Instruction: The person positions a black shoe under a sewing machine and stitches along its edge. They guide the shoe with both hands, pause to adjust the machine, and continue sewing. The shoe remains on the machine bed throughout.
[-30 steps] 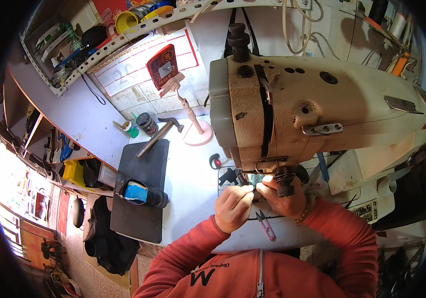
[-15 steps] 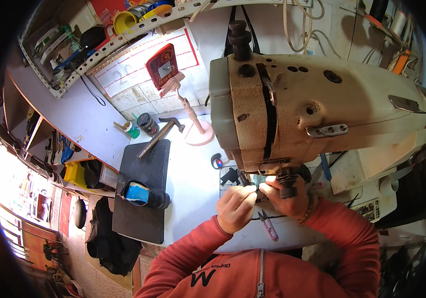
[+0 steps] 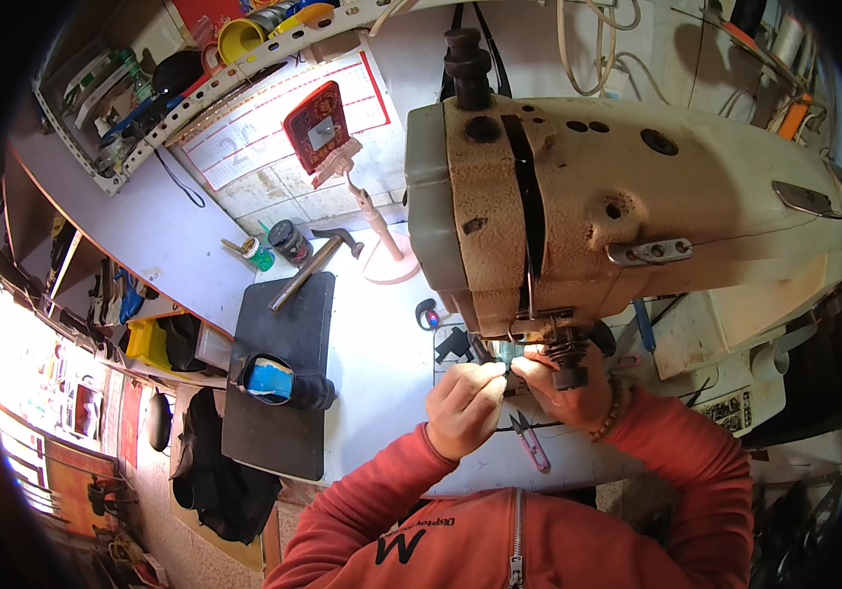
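Head view – two hands, left hand [image 3: 463, 407] and right hand [image 3: 566, 385] fingers pinched together under one sewing machine [image 3: 627, 211], one snips [image 3: 529, 442] nearby.

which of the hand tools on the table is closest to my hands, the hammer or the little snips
The thread snips, pink-handled, lying just below your right hand. The hammer lies far off at the black mat's top edge.

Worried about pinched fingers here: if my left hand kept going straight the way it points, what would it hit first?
Probably the needle area under the sewing machine head; the left hand points there, though depth is unclear.
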`<state>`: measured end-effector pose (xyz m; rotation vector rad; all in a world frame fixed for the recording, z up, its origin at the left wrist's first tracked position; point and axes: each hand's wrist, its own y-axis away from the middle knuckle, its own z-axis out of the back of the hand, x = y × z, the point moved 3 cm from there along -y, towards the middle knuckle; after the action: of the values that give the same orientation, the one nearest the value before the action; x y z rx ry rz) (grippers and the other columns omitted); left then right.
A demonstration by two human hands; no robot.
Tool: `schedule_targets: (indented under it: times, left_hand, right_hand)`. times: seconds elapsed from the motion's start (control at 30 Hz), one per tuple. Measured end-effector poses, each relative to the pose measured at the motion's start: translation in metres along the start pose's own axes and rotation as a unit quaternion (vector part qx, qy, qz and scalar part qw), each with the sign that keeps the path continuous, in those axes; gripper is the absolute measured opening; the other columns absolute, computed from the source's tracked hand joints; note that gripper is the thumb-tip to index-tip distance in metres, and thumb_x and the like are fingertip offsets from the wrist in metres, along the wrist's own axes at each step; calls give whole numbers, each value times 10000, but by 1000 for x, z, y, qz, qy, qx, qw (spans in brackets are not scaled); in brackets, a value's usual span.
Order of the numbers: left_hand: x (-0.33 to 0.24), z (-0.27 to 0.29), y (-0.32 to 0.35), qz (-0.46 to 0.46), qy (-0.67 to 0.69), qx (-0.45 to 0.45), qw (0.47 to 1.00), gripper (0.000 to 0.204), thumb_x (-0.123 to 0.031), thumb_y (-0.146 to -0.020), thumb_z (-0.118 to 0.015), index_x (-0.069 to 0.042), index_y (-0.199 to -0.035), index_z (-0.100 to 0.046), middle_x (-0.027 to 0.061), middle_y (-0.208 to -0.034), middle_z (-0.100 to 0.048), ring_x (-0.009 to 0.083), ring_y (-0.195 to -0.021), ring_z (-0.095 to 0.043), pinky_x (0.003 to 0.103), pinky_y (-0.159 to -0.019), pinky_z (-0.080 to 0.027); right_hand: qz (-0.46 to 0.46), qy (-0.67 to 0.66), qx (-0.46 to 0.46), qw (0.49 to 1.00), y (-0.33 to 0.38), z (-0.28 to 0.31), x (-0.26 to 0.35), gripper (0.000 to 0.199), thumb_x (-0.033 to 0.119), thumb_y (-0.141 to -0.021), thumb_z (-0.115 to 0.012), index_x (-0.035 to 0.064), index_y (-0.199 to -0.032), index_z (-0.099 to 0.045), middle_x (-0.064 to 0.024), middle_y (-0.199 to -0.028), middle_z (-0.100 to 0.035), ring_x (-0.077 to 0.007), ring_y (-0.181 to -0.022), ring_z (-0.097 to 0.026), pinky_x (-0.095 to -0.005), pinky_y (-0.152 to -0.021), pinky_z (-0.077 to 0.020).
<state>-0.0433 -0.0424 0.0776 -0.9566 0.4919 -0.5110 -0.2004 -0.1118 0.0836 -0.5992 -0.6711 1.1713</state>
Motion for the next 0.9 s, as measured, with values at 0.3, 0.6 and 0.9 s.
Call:
schedule_targets:
  times: [0.3,0.6,0.9]
  left_hand:
    - [1,2,-5,18,13,7,1000,283,73,-648,-668,-16,-917,-651,96,-975,-662,248,-786,-623,324,-652,-516]
    - [3,3,-7,26,18,7,999,302,71,-641,-668,-26,-926,-648,92,-987,-665,246,-783,-615,322,-650,-509]
    - [2,3,-8,30,15,13,999,297,77,-637,-672,-17,-918,-659,95,-973,-665,248,-787,-623,325,-657,-516]
  right_hand:
    - [-38,-37,-14,999,1,-3,-5,281,-5,-731,-709,84,-993,-664,-88,-874,-636,-304,-782,-633,-421,-696,-499]
    - [-31,-42,-19,998,9,-8,-10,324,-16,-725,-734,106,-1017,-665,-82,-889,-667,-296,-814,-658,-416,-714,-518]
    - [13,-32,-61,998,1,-5,-8,194,76,-545,-658,34,-713,-570,-103,-806,-491,-278,-747,-522,-393,-622,-447]
